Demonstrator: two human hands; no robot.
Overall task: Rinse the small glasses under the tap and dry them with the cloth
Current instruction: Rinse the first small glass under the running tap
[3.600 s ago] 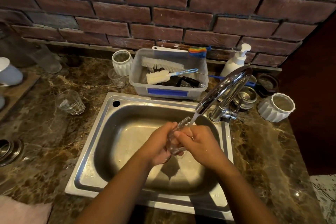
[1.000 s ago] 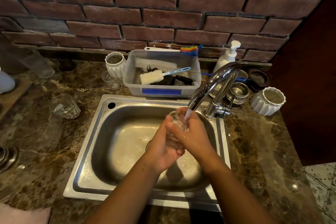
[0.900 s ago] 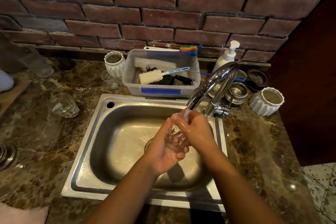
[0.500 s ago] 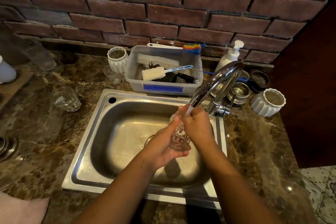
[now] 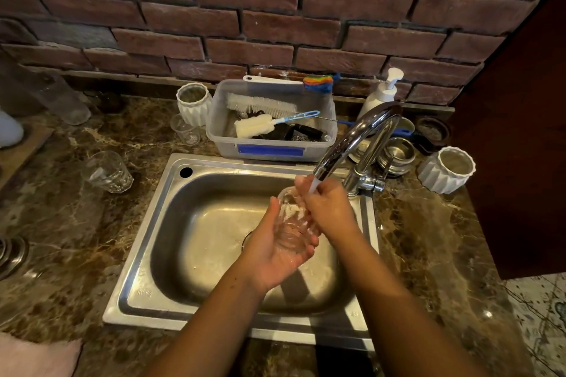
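Head view: small glass (image 5: 292, 223) is cradled in cupped L hand (image 5: 275, 257), gripped on top by R hand (image 5: 327, 211), over sink (image 5: 137, 294), mouth tilted up toward tap (image 5: 346, 144); pink cloth (image 5: 33, 358) lies far L, nearer L hand.

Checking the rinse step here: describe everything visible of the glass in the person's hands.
The glass is small, clear and wet, with a patterned-looking wall. It is held tilted above the sink, mouth toward the tap. The left hand cups it from below; the right hand grips its upper part. Running water lands near its rim.
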